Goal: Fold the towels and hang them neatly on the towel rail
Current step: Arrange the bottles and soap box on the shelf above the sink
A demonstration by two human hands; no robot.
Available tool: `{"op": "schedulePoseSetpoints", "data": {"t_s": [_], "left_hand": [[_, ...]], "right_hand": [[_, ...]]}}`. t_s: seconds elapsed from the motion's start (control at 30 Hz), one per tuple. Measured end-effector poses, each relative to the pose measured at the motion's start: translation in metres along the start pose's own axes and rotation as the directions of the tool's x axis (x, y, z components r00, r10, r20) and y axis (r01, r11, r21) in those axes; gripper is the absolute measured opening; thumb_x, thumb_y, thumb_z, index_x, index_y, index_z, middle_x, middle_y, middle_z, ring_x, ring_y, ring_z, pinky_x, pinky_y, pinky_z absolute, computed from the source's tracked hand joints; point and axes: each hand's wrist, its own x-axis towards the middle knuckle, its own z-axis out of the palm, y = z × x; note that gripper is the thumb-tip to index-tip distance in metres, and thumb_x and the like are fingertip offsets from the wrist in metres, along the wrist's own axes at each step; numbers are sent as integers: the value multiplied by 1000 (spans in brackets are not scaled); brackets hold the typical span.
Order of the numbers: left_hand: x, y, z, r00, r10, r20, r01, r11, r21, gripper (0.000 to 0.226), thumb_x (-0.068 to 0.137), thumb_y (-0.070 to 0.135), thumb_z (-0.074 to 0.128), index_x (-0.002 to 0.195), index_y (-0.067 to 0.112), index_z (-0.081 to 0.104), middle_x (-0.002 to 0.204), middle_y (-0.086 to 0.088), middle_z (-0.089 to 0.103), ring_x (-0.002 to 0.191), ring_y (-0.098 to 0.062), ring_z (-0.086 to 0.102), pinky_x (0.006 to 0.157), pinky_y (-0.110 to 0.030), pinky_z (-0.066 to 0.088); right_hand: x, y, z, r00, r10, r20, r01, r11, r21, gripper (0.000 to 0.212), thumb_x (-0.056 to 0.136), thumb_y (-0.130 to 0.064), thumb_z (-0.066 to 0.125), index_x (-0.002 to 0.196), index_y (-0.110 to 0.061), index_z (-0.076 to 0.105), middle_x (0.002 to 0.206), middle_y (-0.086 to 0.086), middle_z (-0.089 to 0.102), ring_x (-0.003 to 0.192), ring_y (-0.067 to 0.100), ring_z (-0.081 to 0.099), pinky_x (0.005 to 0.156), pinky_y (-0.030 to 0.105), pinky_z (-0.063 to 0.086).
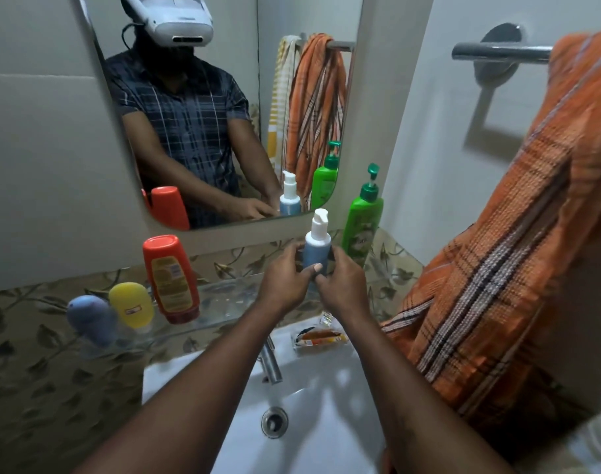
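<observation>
Both hands close around the blue pump bottle with a white dispenser head (317, 246), which stands on the clear glass shelf (224, 302) below the mirror, toward the shelf's right end and just beside the tall green pump bottle (362, 220); the left hand (285, 278) wraps its left side with the thumb laid across the front, and the right hand (343, 282) cups the right side, so each grip is narrow and holds the bottle; whether the bottle's base rests on the shelf or is slightly lifted is hard to tell, since the fingers hide it.

This looks like tidying the shelf rather than towel work; done well, it means keeping the bottle upright, setting it down flat and clear of the shelf's front edge, then freeing both hands.

Both forearms reach forward over the white ceramic sink (326, 388), converging at the bottle, wrists fairly straight, palms facing each other.

The orange checked towel with dark and pale stripes (497, 251) hangs bunched and unfolded over the metal towel rail (497, 53) on the right wall, well apart from the hands; the folding, I judge, is not yet done.
</observation>
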Motion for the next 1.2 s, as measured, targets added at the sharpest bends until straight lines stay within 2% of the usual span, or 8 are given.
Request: {"op": "schedulePoseSetpoints", "data": {"t_s": [0.17,0.47,0.67,0.77,0.87,1.0,1.1,1.2], "left_hand": [[7,2,9,999,4,-32,-2,997,76,40,95,32,74,131,18,61,126,-4,73,108,-22,68,86,-31,50],[11,0,17,999,3,-39,0,998,58,39,98,30,71,133,18,60,130,-5,72,115,-24,67,87,-32,48],[12,-2,18,1000,-12,-10,13,998,54,41,100,33,68,137,18,58,134,-5,70,116,-24,67,82,-29,42],[11,-6,19,999,-32,9,31,997,75,43,103,38,64,138,15,58,137,-6,68,121,-26,65,86,-31,44],[7,-9,19,999,-47,0,47,997,54,43,102,41,64,136,16,58,137,-4,69,117,-23,67,90,-33,49],[1,-11,19,998,-62,1,62,997,36,47,100,43,67,137,17,58,134,-2,69,114,-20,67,86,-29,45],[2,-13,19,998,-67,3,67,997,33,50,98,45,69,138,16,58,134,-2,70,117,-20,66,89,-31,48],[1,-14,19,998,-65,-4,65,997,52,54,97,46,70,140,16,57,135,-3,68,120,-22,65,92,-32,49]], "right_hand": [[1,6,5,999,-3,-34,1,998,-60,47,87,-16,74,132,-13,62,115,11,74,99,31,69,71,28,39],[3,10,4,999,-30,-41,25,992,-121,42,91,-16,72,131,-8,63,115,18,74,103,36,69,75,33,45],[4,10,1,999,-41,-30,37,990,-134,45,90,-16,73,133,-8,62,117,18,73,105,36,68,73,29,38],[6,11,0,999,-40,-12,38,990,-135,50,89,-16,74,137,-10,60,122,16,73,108,34,69,76,27,41],[2,11,0,999,-49,-13,46,988,-149,51,90,-17,74,139,-11,59,123,16,72,109,34,69,75,26,41],[-5,14,-1,998,-61,-26,56,985,-164,56,90,-18,74,142,-12,54,124,17,73,109,35,70,76,27,42],[-6,17,0,996,-81,-46,73,984,-161,57,89,-19,74,142,-14,53,121,16,74,105,35,71,76,31,49],[-10,20,0,995,-79,-62,67,981,-180,65,89,-21,74,148,-14,47,113,20,74,96,37,72,70,30,43]]}}
